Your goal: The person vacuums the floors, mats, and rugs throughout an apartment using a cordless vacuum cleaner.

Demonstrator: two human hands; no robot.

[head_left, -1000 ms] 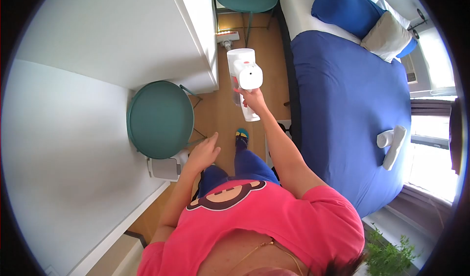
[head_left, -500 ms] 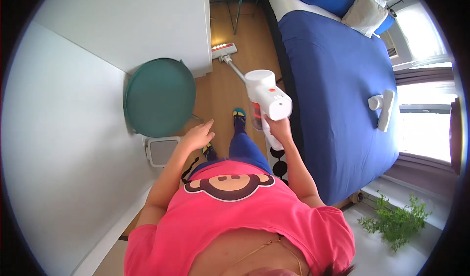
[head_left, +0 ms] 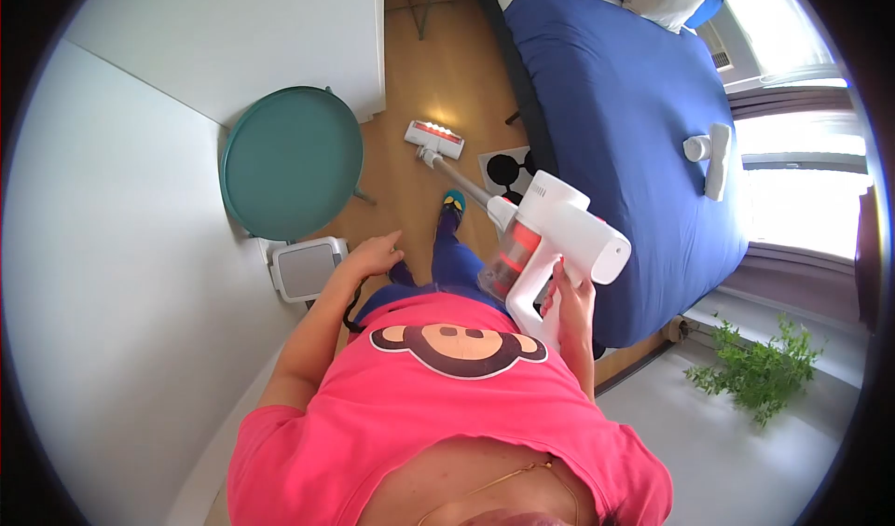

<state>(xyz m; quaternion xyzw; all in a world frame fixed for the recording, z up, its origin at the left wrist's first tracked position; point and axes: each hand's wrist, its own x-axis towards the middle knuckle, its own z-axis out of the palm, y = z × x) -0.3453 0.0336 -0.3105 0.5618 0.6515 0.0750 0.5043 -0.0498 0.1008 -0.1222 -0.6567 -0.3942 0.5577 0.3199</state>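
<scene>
My right hand [head_left: 571, 304] is wrapped round the handle of a white cordless vacuum cleaner [head_left: 559, 214] with a clear, red-ringed dust cup. Its wand slants away to the floor head [head_left: 435, 140], which lies on the wooden floor with its row of lights glowing. My left hand [head_left: 375, 255] hangs in the air near my hip, holding nothing, its fingers loosely stretched out. Close to it stands a grey-topped white object [head_left: 309, 269] against the wall.
A round green table [head_left: 294, 164] stands on the left beside a white cabinet [head_left: 308, 32]. Along the right runs a bed [head_left: 625, 144] with a blue cover and a white attachment [head_left: 716, 162] on it. A patterned mat [head_left: 489, 164] lies by the bed; a plant [head_left: 757, 367] is lower right.
The vacuum has been drawn back toward me and to the right, and its floor head has come away from the cabinet's edge. My left hand stays in about the same place.
</scene>
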